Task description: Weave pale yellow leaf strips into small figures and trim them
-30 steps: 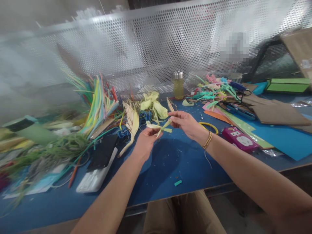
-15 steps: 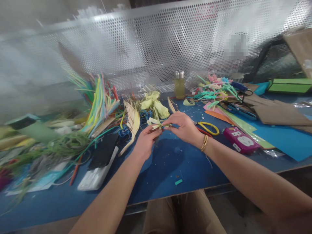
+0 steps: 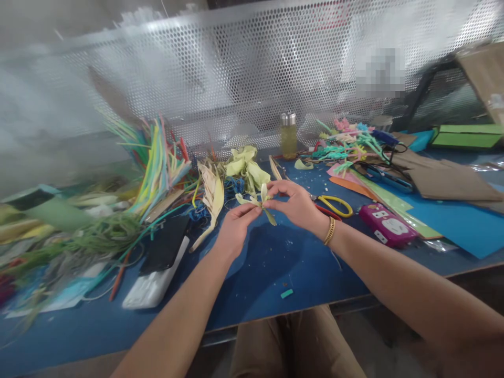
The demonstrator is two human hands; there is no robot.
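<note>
A small pale-green flower shape, seemingly made of corn husk strips, is held over the blue table with its petals spread out. My left hand pinches it from the left, thumb and fingertips at its centre. From the other side, my right hand, with a gold bracelet at the wrist, has thumb and fingers closed on a petal. Just behind the hands lie a bunch of pale-green husks and a dry corn husk. Scissors with yellow and red handles rest beside my right hand.
On the left are a black phone on a white case-like block, green fibre strands and colourful strips. A glass bottle stands at the back by a perforated metal screen. To the right lie a magenta box-shaped device and coloured sheets.
The flower shape has turned in my fingers, and its petals now stand out more, one upward and one downward. My right fingers have shifted slightly; the view has moved a little.
</note>
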